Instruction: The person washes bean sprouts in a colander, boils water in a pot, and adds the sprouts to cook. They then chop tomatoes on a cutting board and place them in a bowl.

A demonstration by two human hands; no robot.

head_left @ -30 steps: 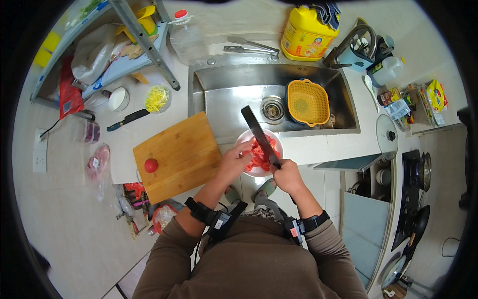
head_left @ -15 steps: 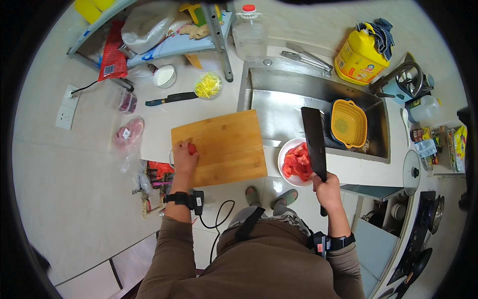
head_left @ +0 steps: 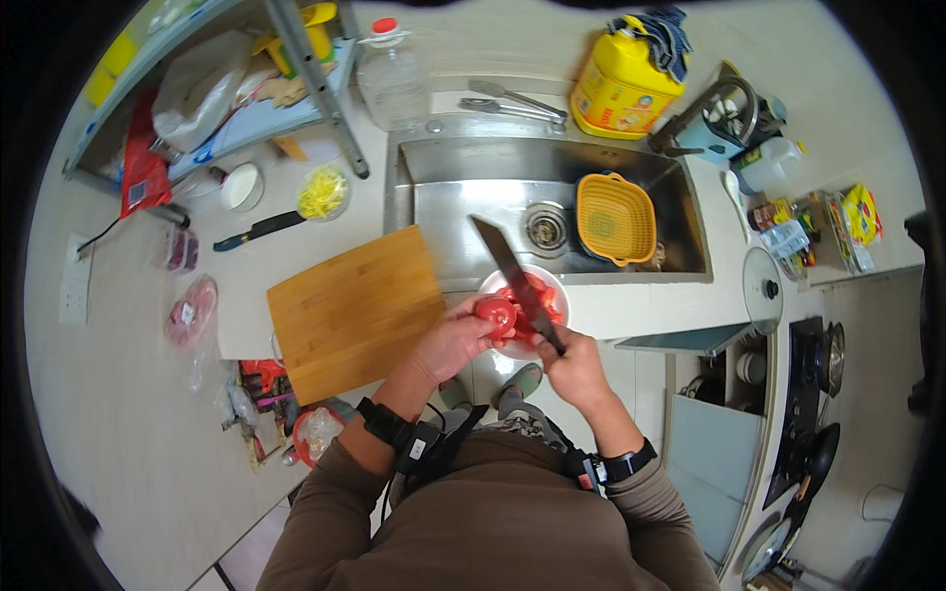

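My left hand [head_left: 445, 347] is closed around a red tomato [head_left: 496, 313] with its rounded, shiny side showing. Whether it is whole or a cut piece I cannot tell. In my right hand [head_left: 576, 372] is the handle of a dark cleaver [head_left: 506, 268], its blade pointing up and left. Both hands are close together over the near side of a white bowl [head_left: 561, 283] of cut tomato pieces [head_left: 542, 292]. The blade passes above the bowl and hides part of the pieces. Left of the bowl lies a wooden cutting board [head_left: 355, 310], with nothing on it.
A steel sink [head_left: 463, 207] holding a yellow basket [head_left: 615, 219] lies beyond the bowl. Behind the board are a dark knife [head_left: 264, 228], a dish of yellow shreds [head_left: 323, 192] and a white cup [head_left: 242, 187]. A metal shelf [head_left: 315, 89] stands far left.
My left hand has lifted the tomato off the cutting board and carried it right to the bowl. My right hand has brought the cleaver left, tilting its blade over the bowl. The view has shifted.
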